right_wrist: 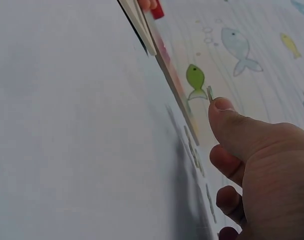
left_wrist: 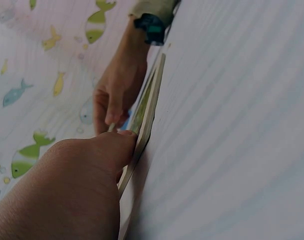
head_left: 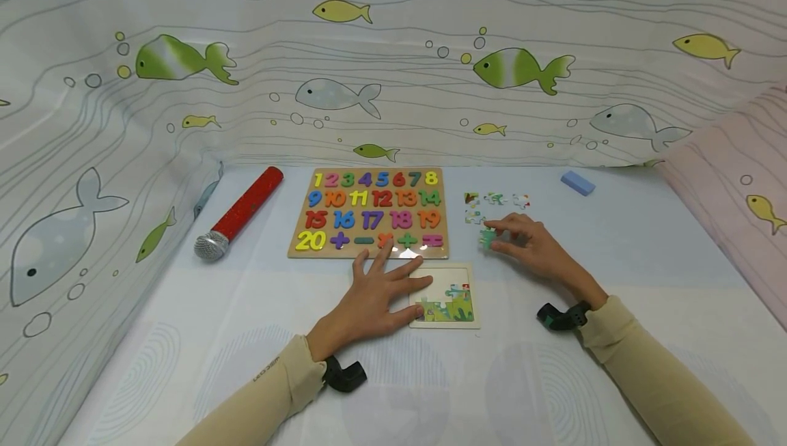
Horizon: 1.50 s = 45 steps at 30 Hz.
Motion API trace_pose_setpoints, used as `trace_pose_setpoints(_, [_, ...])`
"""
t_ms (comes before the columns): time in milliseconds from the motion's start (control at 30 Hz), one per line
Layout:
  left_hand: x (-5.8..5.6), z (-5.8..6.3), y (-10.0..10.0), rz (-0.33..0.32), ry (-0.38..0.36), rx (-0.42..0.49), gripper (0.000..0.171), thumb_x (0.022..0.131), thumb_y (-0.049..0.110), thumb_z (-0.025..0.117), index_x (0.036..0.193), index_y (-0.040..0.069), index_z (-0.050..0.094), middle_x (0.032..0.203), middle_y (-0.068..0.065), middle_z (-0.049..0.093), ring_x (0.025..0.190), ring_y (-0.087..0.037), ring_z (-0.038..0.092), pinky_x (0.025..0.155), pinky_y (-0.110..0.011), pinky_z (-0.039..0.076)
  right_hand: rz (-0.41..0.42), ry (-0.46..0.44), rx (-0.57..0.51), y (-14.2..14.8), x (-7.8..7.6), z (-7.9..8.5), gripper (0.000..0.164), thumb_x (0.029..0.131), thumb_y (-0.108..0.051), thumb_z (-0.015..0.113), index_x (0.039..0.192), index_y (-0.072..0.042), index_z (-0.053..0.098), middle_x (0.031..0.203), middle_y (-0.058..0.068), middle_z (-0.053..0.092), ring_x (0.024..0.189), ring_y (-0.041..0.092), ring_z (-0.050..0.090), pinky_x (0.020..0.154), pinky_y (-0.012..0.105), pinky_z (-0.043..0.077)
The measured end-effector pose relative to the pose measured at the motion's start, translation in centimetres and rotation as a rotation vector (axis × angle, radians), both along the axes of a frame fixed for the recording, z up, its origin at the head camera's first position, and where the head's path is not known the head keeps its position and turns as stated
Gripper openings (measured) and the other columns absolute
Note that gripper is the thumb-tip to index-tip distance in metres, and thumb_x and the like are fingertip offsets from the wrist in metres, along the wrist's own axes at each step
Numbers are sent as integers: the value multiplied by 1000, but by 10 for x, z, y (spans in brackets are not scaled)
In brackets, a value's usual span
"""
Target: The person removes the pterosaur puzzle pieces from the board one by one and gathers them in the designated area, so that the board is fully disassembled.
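In the head view a small jigsaw tray point(head_left: 476, 296) lies on the table, its lower part filled with green and blue pieces. My left hand point(head_left: 378, 296) is spread over the tray's left side, thumb on its lower left and fingertips reaching the number board's bottom edge. Thumb and fingers of my right hand point(head_left: 529, 244) pinch a green jigsaw piece point(head_left: 487, 238), raised off the table in the right wrist view. Loose jigsaw pieces point(head_left: 521, 201), several of them, lie just beyond that hand.
Behind the tray lies a wooden number board point(head_left: 367, 253) with coloured numerals. A red microphone point(head_left: 249, 207) rests at the left, a blue block point(head_left: 578, 183) at the back right. Fish-patterned cloth point(head_left: 393, 57) rises behind and along the sides.
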<state>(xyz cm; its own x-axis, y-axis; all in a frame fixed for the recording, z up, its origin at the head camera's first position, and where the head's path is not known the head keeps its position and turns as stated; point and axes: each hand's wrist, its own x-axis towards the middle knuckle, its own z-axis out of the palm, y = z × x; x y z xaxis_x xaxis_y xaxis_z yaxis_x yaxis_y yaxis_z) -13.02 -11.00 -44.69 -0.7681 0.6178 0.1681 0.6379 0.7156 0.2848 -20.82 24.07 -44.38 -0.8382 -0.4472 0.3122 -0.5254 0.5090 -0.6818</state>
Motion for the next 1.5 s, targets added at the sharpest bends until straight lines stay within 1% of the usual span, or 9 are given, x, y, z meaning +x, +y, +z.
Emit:
trace_pose_setpoints(133, [0, -1, 0, -3, 7, 4, 54, 95, 59, 56, 145, 40, 56, 163, 10, 39, 158, -44, 10, 115, -70, 5, 5, 47, -12, 4, -1, 0, 42, 88, -4, 76, 130, -4, 69, 105, 7, 68, 82, 15, 46, 74, 32, 37])
trace_pose_setpoints(267, [0, 0, 0, -5, 8, 10, 53, 95, 58, 57, 145, 40, 56, 163, 10, 39, 158, -44, 11, 114, -71, 6, -1, 84, -16, 8, -3, -1, 41, 87, -2, 77, 128, -1, 69, 102, 8, 69, 81, 17, 46, 74, 31, 36])
trace_pose_setpoints(567, [0, 0, 0, -2, 4, 4, 53, 95, 59, 57, 145, 40, 56, 164, 10, 39, 158, -44, 12, 114, -72, 6, -33, 89, 21, 15, -10, -8, 40, 89, -5, 76, 128, -3, 70, 99, 5, 68, 79, 11, 41, 73, 29, 33])
trace_pose_setpoints(733, [1, 1, -1, 6, -5, 0, 54, 95, 59, 57, 146, 40, 55, 164, 10, 38, 158, -43, 10, 115, -72, 5, -33, 88, 32, 14, -11, -10, 40, 89, -8, 76, 129, -4, 70, 99, 6, 67, 79, 11, 39, 76, 38, 22])
trace_pose_setpoints(833, [1, 2, -1, 6, -2, 6, 54, 95, 59, 56, 146, 39, 55, 164, 10, 37, 159, -43, 10, 115, -72, 5, -38, 102, 54, 15, -12, -9, 40, 90, -9, 76, 128, -4, 70, 99, 7, 67, 80, 12, 39, 75, 39, 17])
trace_pose_setpoints(933, [1, 1, 0, -6, 7, 19, 53, 96, 58, 56, 145, 39, 56, 164, 9, 38, 158, -44, 11, 114, -73, 5, -58, 125, 81, 18, -14, -9, 40, 89, -8, 77, 128, -4, 70, 100, 7, 67, 80, 12, 40, 76, 37, 21])
trace_pose_setpoints(1100, [0, 0, 1, -11, 13, 19, 54, 95, 59, 56, 145, 39, 56, 164, 9, 39, 158, -45, 12, 114, -72, 6, -69, 129, 91, 23, -20, -9, 41, 88, -5, 77, 128, -4, 70, 98, 7, 67, 78, 11, 40, 73, 29, 31])
trace_pose_setpoints(1333, [0, 0, 1, -4, 13, 4, 54, 95, 59, 56, 145, 39, 56, 164, 10, 38, 158, -44, 11, 115, -71, 6, -47, 126, 104, 28, -30, -10, 41, 89, -6, 76, 129, -3, 69, 97, 8, 66, 77, 13, 40, 71, 29, 32])
trace_pose_setpoints(1500, [-1, 0, 1, -10, 17, 10, 54, 95, 59, 57, 145, 39, 56, 163, 9, 39, 158, -44, 12, 115, -71, 7, -40, 110, 114, 32, -34, -10, 41, 90, -8, 76, 131, -4, 68, 99, 7, 65, 75, 11, 38, 69, 28, 31])
